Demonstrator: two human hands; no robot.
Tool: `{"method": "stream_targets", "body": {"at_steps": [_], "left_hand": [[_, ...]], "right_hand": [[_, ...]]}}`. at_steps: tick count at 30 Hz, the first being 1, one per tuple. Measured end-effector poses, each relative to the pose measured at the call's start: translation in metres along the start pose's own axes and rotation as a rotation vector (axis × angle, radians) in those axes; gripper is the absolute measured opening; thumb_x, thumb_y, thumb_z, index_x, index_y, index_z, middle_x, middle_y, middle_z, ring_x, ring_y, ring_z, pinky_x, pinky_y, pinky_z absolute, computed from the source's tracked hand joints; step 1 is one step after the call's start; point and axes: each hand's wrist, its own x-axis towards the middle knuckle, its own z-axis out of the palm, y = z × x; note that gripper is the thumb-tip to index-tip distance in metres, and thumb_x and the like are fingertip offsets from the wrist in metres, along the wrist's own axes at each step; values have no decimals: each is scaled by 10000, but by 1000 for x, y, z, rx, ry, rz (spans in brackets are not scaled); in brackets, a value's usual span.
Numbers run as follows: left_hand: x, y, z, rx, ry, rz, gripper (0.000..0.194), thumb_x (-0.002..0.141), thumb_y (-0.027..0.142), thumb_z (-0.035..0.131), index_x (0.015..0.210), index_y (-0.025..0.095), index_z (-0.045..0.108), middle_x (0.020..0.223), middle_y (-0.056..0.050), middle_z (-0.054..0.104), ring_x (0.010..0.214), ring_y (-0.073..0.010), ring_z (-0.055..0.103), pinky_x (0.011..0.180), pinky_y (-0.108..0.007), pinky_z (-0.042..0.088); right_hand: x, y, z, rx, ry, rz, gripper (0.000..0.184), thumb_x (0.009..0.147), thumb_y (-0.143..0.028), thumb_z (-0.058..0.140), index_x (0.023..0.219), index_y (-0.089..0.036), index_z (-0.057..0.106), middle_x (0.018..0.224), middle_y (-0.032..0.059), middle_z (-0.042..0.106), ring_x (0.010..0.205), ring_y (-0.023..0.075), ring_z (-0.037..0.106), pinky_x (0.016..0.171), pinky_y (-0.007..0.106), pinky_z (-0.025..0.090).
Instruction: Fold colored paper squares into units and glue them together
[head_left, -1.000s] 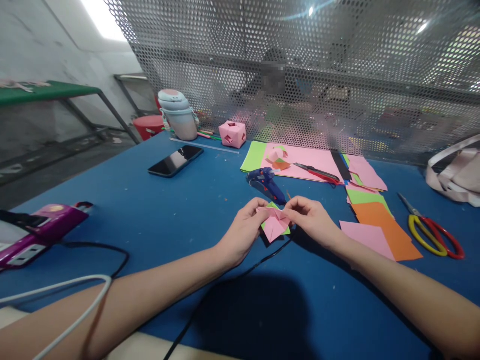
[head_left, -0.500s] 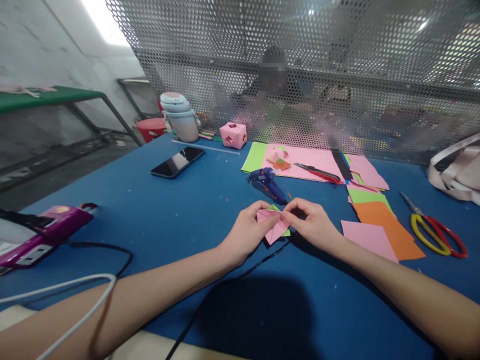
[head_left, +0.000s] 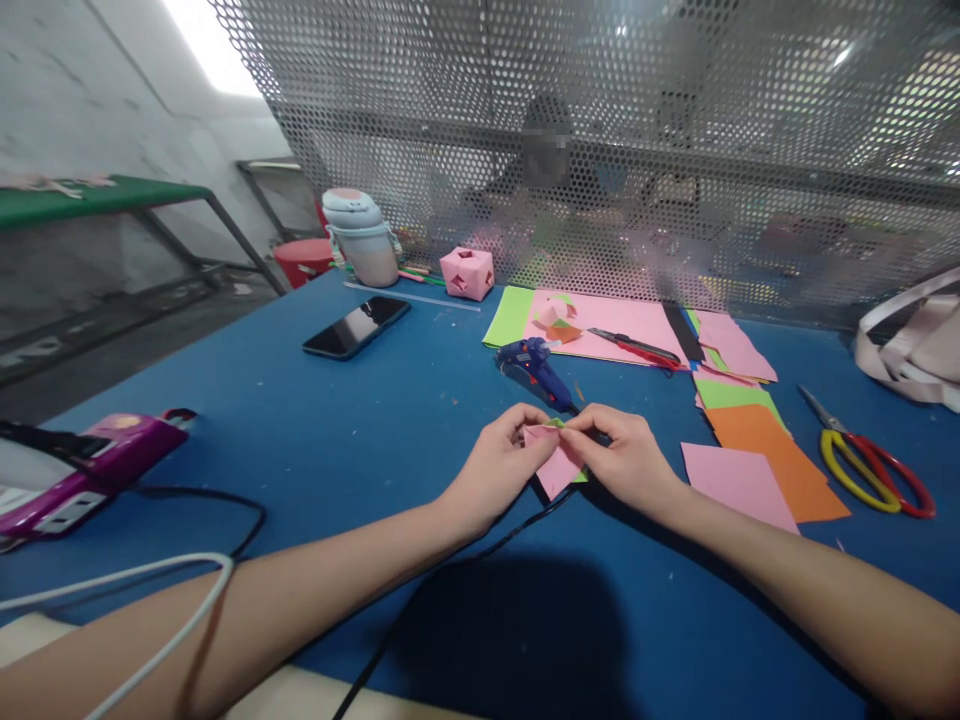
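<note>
A small folded piece of pink and green paper (head_left: 553,474) is held between both hands over the middle of the blue table. My left hand (head_left: 508,458) pinches its left side, the thumb lying across the pink face. At the upper right edge, the thumb and fingertips of my right hand (head_left: 619,446) close on the paper near a green corner. Part of the folded paper is hidden by the fingers. Just beyond the hands lies a blue hot glue gun (head_left: 534,368), its black cord running under the paper toward me.
Pink, green and orange sheets (head_left: 757,455) and scissors (head_left: 862,465) lie to the right. Behind are a utility knife (head_left: 637,348) and a pink paper cube (head_left: 467,273). A phone (head_left: 357,327), a lidded cup (head_left: 363,240) and a purple power strip (head_left: 97,468) stand leftward. Perforated metal screen (head_left: 450,130) borders the back.
The folded paper has turned slightly and sits a little lower, with its pink face looking flatter. Both hands keep their pinch, the fingers shifting slightly along the upper edge.
</note>
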Motion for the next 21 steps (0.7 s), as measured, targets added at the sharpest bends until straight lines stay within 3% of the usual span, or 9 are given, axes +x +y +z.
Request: {"method": "stream_targets", "body": {"at_steps": [7, 17, 21], "left_hand": [[1, -3, -2, 0, 18, 15, 229, 831, 401, 547, 845, 178, 598, 786, 0, 616, 720, -132, 533, 653, -232, 408], [0, -2, 1, -200, -24, -55, 186, 825, 376, 558, 846, 192, 578, 715, 32, 542, 635, -104, 493, 582, -205, 403], [0, -4, -1, -134, 30, -29, 178, 824, 358, 551, 814, 184, 586, 719, 25, 555, 637, -107, 498, 586, -210, 401]], "right_hand": [[1, 3, 0, 65, -16, 113, 114, 828, -271, 577, 805, -191, 655, 745, -1, 644, 682, 124, 569, 632, 237, 436], [0, 4, 0, 32, 9, 91, 111, 831, -249, 563, 791, -195, 652, 754, -2, 643, 687, 123, 568, 631, 237, 436], [1, 2, 1, 40, -30, 83, 117, 826, -291, 582, 824, -194, 648, 734, -2, 633, 662, 121, 560, 605, 234, 432]]}}
